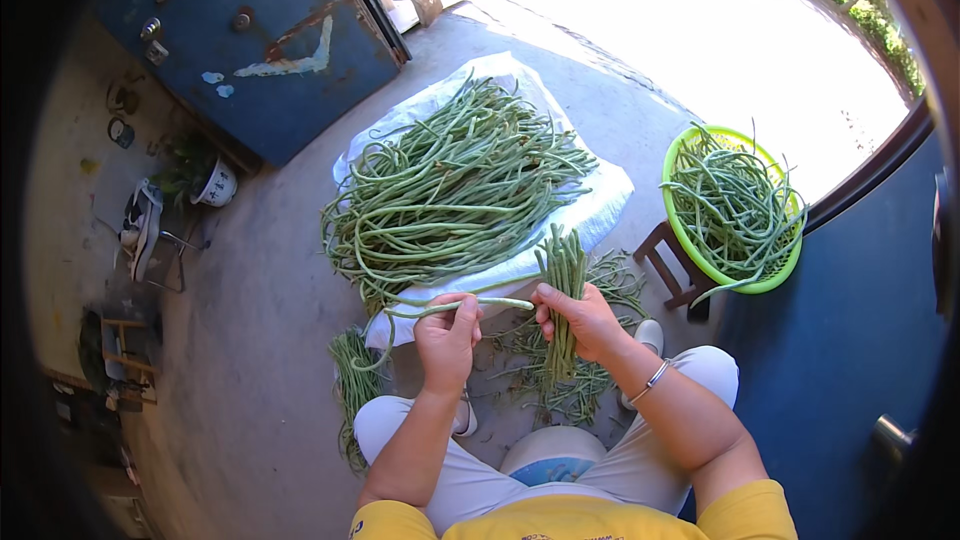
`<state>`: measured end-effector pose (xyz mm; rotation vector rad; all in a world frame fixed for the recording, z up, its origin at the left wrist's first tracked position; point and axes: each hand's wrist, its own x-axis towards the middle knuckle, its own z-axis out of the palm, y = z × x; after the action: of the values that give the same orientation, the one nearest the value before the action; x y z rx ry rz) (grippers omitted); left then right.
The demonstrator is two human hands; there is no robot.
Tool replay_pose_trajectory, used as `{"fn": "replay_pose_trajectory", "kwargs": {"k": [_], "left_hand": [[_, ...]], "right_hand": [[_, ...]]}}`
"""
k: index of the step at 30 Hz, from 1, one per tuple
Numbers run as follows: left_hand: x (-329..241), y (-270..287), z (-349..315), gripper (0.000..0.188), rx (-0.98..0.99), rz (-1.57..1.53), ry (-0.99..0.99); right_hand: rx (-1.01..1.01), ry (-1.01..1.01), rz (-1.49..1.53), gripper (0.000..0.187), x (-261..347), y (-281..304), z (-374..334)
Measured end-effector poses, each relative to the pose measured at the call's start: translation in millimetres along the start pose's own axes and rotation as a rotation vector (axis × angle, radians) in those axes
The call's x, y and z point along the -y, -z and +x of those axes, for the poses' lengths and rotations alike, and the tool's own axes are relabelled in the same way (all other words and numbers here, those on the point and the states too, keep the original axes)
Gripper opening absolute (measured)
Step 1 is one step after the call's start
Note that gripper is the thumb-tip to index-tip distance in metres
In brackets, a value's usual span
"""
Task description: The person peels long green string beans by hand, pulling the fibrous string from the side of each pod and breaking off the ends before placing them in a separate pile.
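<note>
In my left hand (448, 338) I pinch a single long green bean (500, 303); its tip points right and its tail hangs down on the left. My right hand (580, 322) is closed around an upright bundle of cut bean lengths (563, 275), and its thumb and fingertips come close to the single bean's tip. Beyond both hands, a big heap of long beans (450, 190) lies on a white woven sheet (600, 202). Short bean pieces (575, 395) are scattered on the floor below my right hand.
A lime-green basket of long beans (725, 205) rests on a brown wooden stool (665, 265) at right. Another bean bundle (355, 390) lies left of my leg. Blue doors stand at far left (260, 40) and right (840, 370). A potted plant (212, 180) is by the left wall.
</note>
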<state>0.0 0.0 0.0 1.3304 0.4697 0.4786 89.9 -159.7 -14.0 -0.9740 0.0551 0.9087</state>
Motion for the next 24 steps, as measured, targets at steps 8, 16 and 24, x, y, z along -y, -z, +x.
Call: {"fn": "replay_pose_trajectory", "kwargs": {"k": [8, 16, 24], "left_hand": [[3.7, -4.1, -0.5, 0.023, -0.033, 0.073, 0.001], [-1.1, 6.5, 2.4, 0.032, 0.039, -0.172, 0.103], [-13.3, 13.1, 12.4, 0.010, -0.042, -0.287, 0.142]], "right_hand": [[0.046, 0.006, -0.170, 0.015, 1.3, -9.3, -3.4], [0.092, 0.014, -0.174, 0.016, -6.0, -12.2, -0.3], [0.097, 0.033, -0.219, 0.016, 2.2, -10.7, -1.8]]}}
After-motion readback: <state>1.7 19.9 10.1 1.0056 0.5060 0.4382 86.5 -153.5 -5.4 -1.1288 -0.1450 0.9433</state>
